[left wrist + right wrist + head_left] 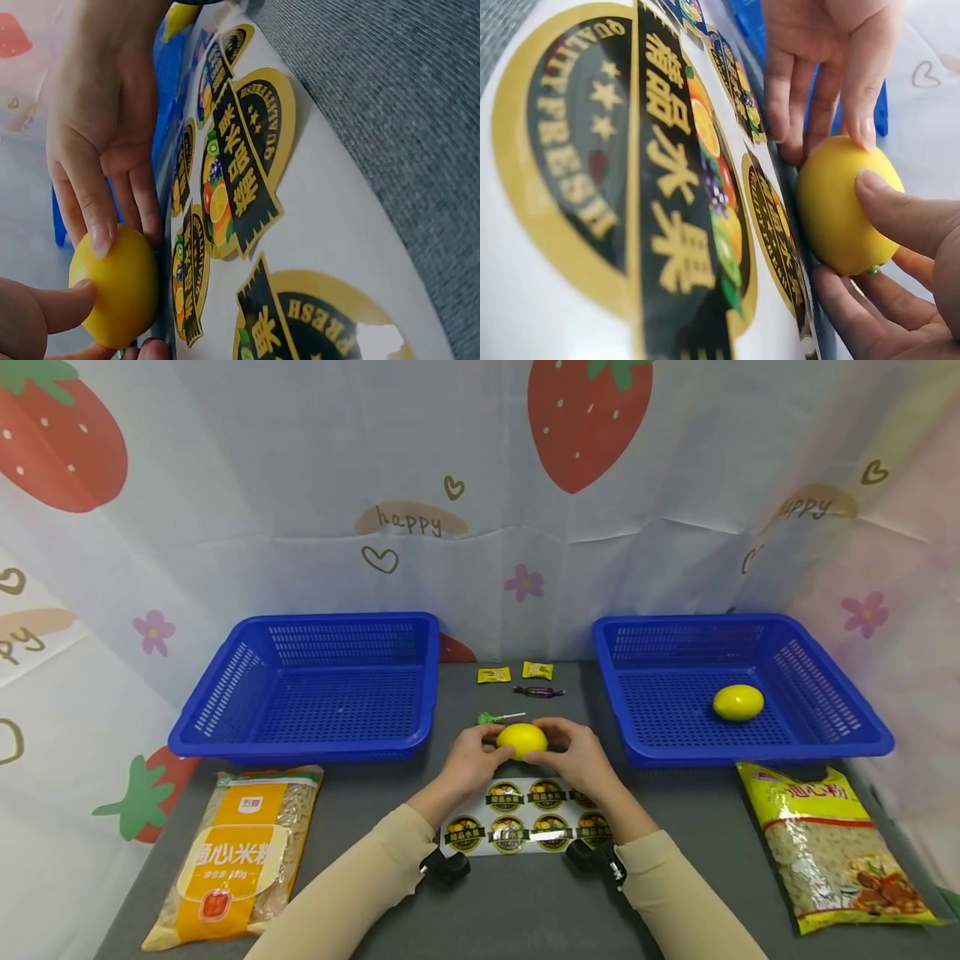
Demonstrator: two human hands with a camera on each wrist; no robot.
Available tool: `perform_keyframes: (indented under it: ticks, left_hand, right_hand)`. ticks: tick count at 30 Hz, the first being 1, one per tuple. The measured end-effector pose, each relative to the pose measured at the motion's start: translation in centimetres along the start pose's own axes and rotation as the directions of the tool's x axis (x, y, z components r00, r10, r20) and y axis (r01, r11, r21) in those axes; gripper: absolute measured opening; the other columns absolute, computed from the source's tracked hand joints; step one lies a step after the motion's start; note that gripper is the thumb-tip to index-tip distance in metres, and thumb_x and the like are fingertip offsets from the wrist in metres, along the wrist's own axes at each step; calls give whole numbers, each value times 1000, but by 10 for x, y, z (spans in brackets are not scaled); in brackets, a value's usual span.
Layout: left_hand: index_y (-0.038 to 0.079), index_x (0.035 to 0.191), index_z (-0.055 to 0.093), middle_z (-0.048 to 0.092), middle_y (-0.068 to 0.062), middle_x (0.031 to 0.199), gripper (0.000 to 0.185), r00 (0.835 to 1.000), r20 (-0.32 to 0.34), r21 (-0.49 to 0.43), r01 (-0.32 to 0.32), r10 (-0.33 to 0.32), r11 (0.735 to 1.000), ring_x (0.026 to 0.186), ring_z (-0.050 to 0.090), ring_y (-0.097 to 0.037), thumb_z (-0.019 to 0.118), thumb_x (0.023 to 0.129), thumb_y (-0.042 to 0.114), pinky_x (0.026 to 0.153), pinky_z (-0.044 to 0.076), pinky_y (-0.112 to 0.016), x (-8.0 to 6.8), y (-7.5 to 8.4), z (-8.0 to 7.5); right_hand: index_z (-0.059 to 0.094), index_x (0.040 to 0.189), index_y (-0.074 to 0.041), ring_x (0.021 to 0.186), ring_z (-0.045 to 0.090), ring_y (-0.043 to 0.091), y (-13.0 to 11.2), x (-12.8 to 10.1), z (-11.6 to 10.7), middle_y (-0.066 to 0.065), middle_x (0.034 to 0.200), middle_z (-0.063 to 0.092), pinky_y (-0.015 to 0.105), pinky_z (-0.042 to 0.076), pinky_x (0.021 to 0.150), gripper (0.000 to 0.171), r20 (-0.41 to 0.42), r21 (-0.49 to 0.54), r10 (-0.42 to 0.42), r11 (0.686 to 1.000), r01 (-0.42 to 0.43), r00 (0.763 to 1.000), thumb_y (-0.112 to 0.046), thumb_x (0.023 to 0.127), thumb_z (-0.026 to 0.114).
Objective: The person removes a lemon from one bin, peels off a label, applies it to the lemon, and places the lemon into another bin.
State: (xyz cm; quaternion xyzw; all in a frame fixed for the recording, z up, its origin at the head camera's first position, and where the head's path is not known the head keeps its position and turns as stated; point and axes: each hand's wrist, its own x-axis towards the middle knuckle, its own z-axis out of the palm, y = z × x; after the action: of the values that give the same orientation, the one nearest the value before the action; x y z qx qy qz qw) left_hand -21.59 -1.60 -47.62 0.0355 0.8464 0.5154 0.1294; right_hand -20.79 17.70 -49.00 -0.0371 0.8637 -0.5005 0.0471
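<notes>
In the head view a yellow lemon point(522, 741) is between both hands, just beyond a sheet of round fruit stickers point(525, 814). My left hand point(472, 758) grips its left side, and my right hand point(576, 758) grips the right side. The left wrist view shows both thumbs on the near face of the lemon point(120, 289), with other fingers behind or under it. From the right wrist, a small green tip shows at one end of the lemon point(847, 206). A green-wrapped lollipop point(498, 717) lies just behind the hands.
Blue baskets stand left point(337, 702) and right point(660, 727); a second lemon point(738, 702) lies in the right one. Two yellow candies point(493, 675) and a purple-wrapped candy point(538, 692) lie between them. Pasta bags flank the arms, left point(236, 860) and right point(832, 852).
</notes>
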Motion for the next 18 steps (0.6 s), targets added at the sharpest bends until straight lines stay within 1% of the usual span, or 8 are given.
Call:
perform_keyframes:
  ticks: [4, 10, 13, 18]
  left_hand:
    - [6, 140, 58, 65, -11, 125, 46, 1000, -8, 12, 9, -9, 1000, 110, 65, -25, 70, 97, 20, 90, 56, -38, 0, 0, 0]
    - [1, 140, 57, 65, -15, 125, 51, 1000, 13, -19, -7, 7, 1000, 111, 66, -28, 73, 94, 16, 89, 58, -36, -1, -1, -2]
    - [1, 139, 57, 65, -15, 125, 53, 1000, 20, -35, 0, 1, 999, 111, 66, -28, 76, 92, 16, 89, 58, -36, -1, 0, -2]
    - [1, 140, 57, 65, -16, 125, 56, 999, 32, -30, 1, 0, 1000, 112, 66, -28, 78, 91, 19, 89, 58, -35, -2, 1, -2]
  right_hand:
    - [59, 139, -12, 122, 62, 32, 1, 0, 0, 12, 140, 60, 47, 54, 99, 60, 9, 16, -1, 1000, 1, 1000, -26, 86, 82]
    - [54, 144, -10, 128, 58, 33, 0, 0, 0, 13, 146, 55, 47, 52, 102, 66, 37, 37, -2, 999, 1, 999, -26, 86, 83]
    - [53, 145, -10, 130, 57, 33, -1, 0, 0, 13, 148, 54, 48, 50, 104, 68, 48, 24, -4, 1000, 3, 999, -27, 85, 83]
    - [54, 144, -10, 128, 58, 33, -4, -1, 0, 13, 145, 56, 49, 49, 105, 69, 59, -3, -12, 1000, 12, 998, -27, 84, 84]
